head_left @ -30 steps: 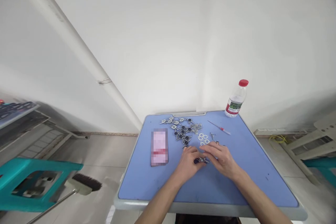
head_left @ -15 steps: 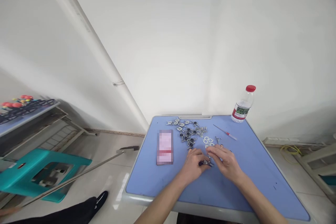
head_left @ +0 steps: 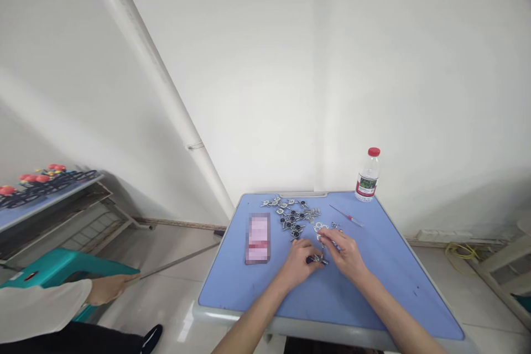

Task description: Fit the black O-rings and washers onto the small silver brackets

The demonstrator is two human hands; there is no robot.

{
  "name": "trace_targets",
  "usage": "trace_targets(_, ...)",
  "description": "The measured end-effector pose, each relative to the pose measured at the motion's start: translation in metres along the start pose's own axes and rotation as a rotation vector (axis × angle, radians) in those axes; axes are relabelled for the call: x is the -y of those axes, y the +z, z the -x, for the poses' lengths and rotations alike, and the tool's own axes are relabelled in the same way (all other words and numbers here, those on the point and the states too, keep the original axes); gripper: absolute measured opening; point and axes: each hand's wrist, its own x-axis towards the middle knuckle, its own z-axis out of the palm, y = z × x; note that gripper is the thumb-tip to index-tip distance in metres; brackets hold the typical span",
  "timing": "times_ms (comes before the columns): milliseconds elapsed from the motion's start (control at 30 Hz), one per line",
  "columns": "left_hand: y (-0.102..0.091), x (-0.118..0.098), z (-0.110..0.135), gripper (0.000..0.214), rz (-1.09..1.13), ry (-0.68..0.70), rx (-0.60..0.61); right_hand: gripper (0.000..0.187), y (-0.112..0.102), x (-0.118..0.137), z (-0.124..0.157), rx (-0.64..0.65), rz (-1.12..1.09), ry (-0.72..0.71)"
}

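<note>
My left hand [head_left: 299, 263] rests near the middle of the blue table [head_left: 373, 296], its fingers closed around a small metal part with a black end [head_left: 317, 259]. Just to the right, my right hand [head_left: 345, 253] is in a pinch above that part. What sits between its fingertips is too small to make out. Beyond my hands lies a cluster of similar metal parts with black round ends [head_left: 292, 221]. Flat silver plates with holes [head_left: 318, 227] lie close to my right fingertips, partly covered. Tiny shiny pieces [head_left: 334, 225] are behind that hand.
A thin screwdriver [head_left: 349, 216] and a water bottle with a red cap [head_left: 367, 180] are at the back right. A blurred pink phone-like item [head_left: 258, 239] lies left. Beside the table, a co-worker's hand [head_left: 110, 289] grips a long handle [head_left: 178, 261] near a teal stool [head_left: 62, 265].
My view has shifted slightly. My right fingers have come closer above the part in my left hand. On the left, the co-worker's hand and pale sleeve have moved further into view with the long handle.
</note>
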Motion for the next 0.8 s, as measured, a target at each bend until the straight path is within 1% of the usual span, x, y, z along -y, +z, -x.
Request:
trace_targets(133,-0.001,-0.003,0.003,0.013,-0.022,-0.009,-0.007,0.022,0.001,0.0,0.001,0.022,-0.018,0.002)
trace_targets(367,-0.002,-0.006,0.003,0.016,0.008,-0.047,-0.011,0.025,-0.003,0.006,-0.002,0.054,0.013,0.016)
trace_targets(600,-0.001,-0.002,0.001,0.014,0.027,-0.053,-0.007,0.019,-0.003,0.012,-0.006,0.052,-0.009,0.06)
trace_targets(700,-0.002,-0.002,0.001,0.016,0.022,-0.043,0.008,0.015,-0.005,0.014,-0.004,0.003,-0.01,0.097)
trace_targets(800,-0.006,-0.003,0.002,0.016,0.055,-0.053,0.013,0.012,-0.011,0.013,-0.003,-0.12,-0.045,0.167)
